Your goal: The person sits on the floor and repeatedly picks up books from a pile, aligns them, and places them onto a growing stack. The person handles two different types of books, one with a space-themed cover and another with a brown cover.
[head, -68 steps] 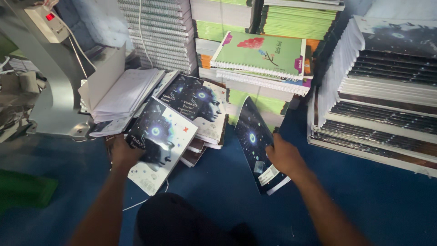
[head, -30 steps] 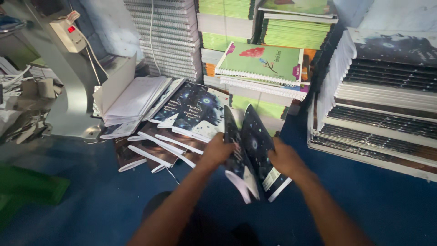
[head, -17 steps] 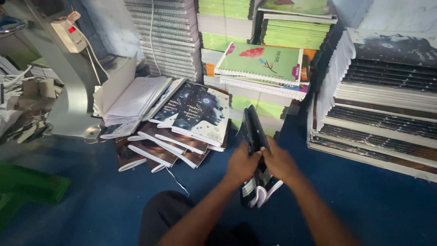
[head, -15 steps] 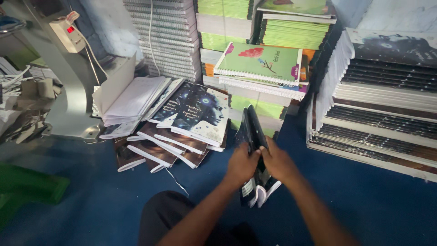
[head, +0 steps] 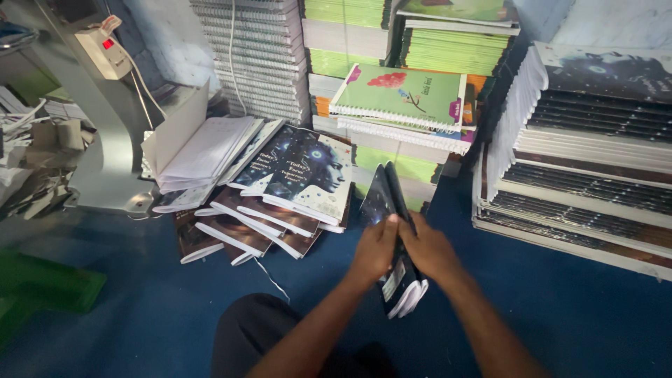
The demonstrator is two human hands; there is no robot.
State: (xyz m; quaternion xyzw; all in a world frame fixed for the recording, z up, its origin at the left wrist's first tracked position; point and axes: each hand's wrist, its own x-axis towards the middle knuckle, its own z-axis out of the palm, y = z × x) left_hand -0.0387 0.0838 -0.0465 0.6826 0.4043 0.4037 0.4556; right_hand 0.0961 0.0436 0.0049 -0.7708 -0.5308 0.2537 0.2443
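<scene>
Lower centre of frame: your left hand (head: pixel 376 248) and right hand (head: pixel 428 250) grip dark-covered notebooks (head: pixel 393 231) upright, beside the fanned notebook pile (head: pixel 280 199).

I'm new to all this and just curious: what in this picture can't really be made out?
- Head view: how many dark-covered notebooks are held; left hand and right hand cover their middle.
- Lower books of the fanned pile: covers hidden by those overlapping them.
- Stack at right: cut off by the frame edge.
- Grey machine: top cropped.
</scene>
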